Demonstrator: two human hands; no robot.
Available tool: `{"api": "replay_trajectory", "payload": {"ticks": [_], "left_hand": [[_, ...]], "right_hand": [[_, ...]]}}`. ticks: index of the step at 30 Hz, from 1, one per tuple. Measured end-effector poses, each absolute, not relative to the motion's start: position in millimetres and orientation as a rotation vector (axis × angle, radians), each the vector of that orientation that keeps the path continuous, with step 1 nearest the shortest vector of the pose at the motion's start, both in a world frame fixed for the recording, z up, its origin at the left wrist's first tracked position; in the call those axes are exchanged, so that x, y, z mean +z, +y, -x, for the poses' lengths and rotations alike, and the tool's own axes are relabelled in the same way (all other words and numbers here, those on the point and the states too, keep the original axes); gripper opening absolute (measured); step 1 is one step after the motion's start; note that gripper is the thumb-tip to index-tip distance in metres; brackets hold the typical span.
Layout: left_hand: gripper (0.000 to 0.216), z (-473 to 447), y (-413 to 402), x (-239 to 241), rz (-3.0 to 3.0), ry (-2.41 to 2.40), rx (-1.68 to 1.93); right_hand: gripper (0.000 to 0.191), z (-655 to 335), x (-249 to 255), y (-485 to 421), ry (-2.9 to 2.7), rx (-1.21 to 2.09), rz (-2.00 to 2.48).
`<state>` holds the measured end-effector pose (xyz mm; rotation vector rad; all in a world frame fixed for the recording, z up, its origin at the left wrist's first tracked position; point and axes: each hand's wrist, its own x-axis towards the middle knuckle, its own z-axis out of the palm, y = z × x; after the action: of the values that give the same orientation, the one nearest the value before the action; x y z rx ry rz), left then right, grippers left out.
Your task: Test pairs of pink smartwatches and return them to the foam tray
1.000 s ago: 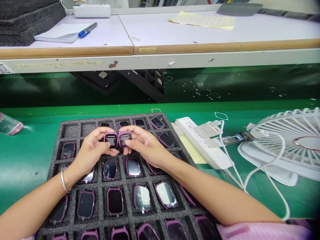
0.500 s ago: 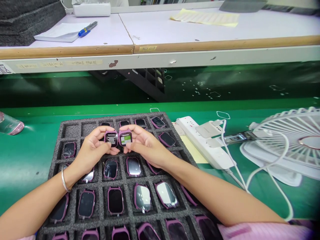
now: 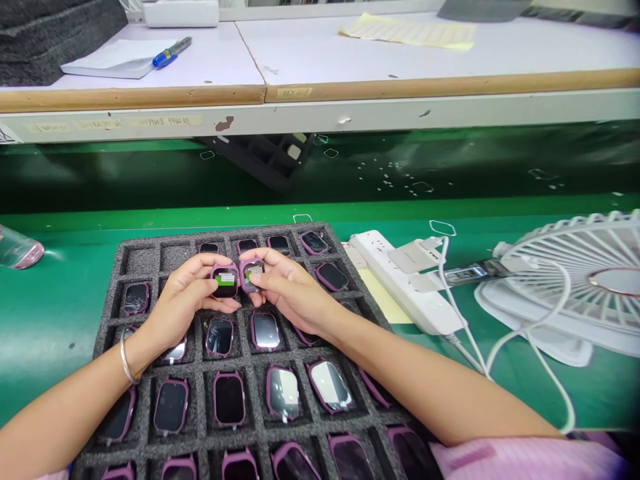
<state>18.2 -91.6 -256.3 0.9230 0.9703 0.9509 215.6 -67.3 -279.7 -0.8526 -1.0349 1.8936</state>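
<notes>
Over the back part of a dark grey foam tray, my two hands hold a purple smartwatch each, side by side. My left hand pinches the left smartwatch, its thumb at the screen's edge; a green and white area is lit there. The right smartwatch sits in my right hand, the thumb across its lit screen. The two watch bodies are very close together; I cannot tell whether they touch. Below them, more purple watch bodies with dark or reflecting screens lie in the tray's compartments.
Right of the tray lies a white power strip with a plugged-in adapter and white cables. A white fan stands farther right. At the left edge is a clear container. A shelf above holds a notepad and pen.
The left smartwatch's screen has gone from white text on black to a green and white display. My right thumb has moved onto the right smartwatch's screen. The view has shifted slightly.
</notes>
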Motion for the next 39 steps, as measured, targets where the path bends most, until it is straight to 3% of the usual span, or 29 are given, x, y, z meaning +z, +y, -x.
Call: {"api": "replay_trajectory", "payload": {"ticks": [30, 39], "left_hand": [[0.030, -19.9, -90.7, -258.6, -1.003, 1.046, 0.980], [0.057, -22.0, -87.7, -259.4, -1.030, 0.992, 1.011]], "right_hand": [[0.035, -217.3, -274.9, -69.0, -1.160, 1.847, 0.829], [0.040, -217.2, -278.6, -66.7, -1.148, 1.819, 0.824]]}}
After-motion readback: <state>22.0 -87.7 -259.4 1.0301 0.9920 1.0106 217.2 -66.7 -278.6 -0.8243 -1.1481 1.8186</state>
